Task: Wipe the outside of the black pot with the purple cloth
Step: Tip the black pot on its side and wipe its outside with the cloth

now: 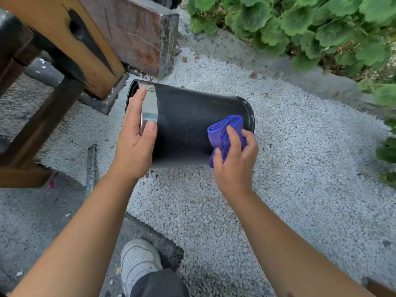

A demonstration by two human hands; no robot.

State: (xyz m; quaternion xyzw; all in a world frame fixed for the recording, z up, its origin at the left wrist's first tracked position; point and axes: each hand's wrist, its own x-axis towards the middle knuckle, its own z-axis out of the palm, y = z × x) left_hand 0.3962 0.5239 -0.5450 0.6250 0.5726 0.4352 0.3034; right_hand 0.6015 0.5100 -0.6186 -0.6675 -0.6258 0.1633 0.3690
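The black pot (188, 116) is tipped on its side above the white gravel, with its shiny silver-banded rim pointing left and its base to the right. My left hand (134, 144) grips that rim, thumb on the silver band. My right hand (235, 161) holds the folded purple cloth (225, 133) pressed against the pot's outer wall near the base. The pot's far side and its inside are hidden.
White gravel (278, 168) covers the ground, with a grey concrete edge behind it. A wooden bench leg (70, 39) and a dark stone slab (137, 33) stand at the upper left. Green plants (310, 24) line the upper right. A metal hose (91, 168) and my white shoe (137, 260) are below.
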